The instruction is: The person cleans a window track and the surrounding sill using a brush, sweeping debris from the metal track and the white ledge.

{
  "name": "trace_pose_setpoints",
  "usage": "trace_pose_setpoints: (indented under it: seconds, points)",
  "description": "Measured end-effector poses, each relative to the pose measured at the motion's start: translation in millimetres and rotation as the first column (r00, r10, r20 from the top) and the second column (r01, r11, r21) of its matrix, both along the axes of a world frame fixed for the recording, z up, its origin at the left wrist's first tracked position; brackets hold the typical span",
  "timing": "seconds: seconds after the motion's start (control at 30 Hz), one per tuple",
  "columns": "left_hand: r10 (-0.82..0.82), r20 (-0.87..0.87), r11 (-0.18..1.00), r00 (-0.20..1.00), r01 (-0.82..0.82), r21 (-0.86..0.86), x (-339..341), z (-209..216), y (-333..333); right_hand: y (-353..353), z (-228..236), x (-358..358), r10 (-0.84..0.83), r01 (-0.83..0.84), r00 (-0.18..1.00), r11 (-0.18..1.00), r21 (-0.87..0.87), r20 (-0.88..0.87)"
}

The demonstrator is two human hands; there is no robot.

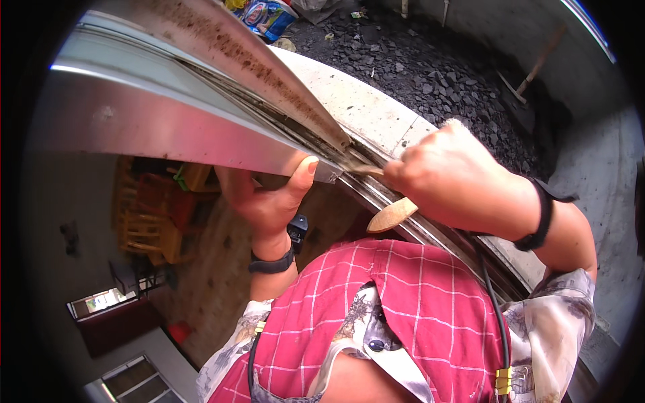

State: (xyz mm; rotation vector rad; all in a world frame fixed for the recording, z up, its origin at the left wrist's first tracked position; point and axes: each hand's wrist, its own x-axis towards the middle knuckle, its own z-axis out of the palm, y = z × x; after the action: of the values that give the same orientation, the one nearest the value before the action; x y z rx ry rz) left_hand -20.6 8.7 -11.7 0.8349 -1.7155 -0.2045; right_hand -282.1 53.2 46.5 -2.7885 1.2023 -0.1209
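No word or number could be read with certainty. On the far side of the metal frame (181, 119), well apart from its near face, a crumpled blue package (270, 20) bore a rounded printed emblem with reddish and whitish parts, but whatever lettering it carried was too small and blurred to make out. Also beyond the frame, farther to its right, a small pale scrap (359, 14) on the dark rubble (410, 67) showed coloured patches, too tiny to tell whether they were print.
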Motion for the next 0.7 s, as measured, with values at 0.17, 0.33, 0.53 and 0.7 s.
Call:
trace_pose_setpoints:
  seconds: [0.17, 0.33, 0.53, 0.7]
  points:
    - [0.017, 0.036, 0.999, 0.999, -0.015, -0.040, 1.5, 2.6, -0.4, 13.7, 38.1, -15.0, 0.014, -0.015, 1.000, 0.997, 0.082, 0.012]
    - [0.045, 0.079, 0.997, 0.996, -0.040, -0.065, 0.7, 6.5, -0.3, -1.9, 26.3, -8.1, -0.032, 0.042, 0.975, 0.998, -0.042, 0.218]
    - [0.061, 0.061, 0.994, 0.996, -0.056, -0.092, -5.8, 6.7, -2.4, 10.2, 13.9, -20.0, -0.033, 0.030, 0.998, 0.997, 0.065, 0.052]
    - [0.021, 0.076, 0.993, 0.997, -0.012, -0.116, -3.0, 5.4, -6.2, 32.2, 31.5, -35.8, -0.152, 0.138, 0.917, 0.988, 0.066, 0.369]
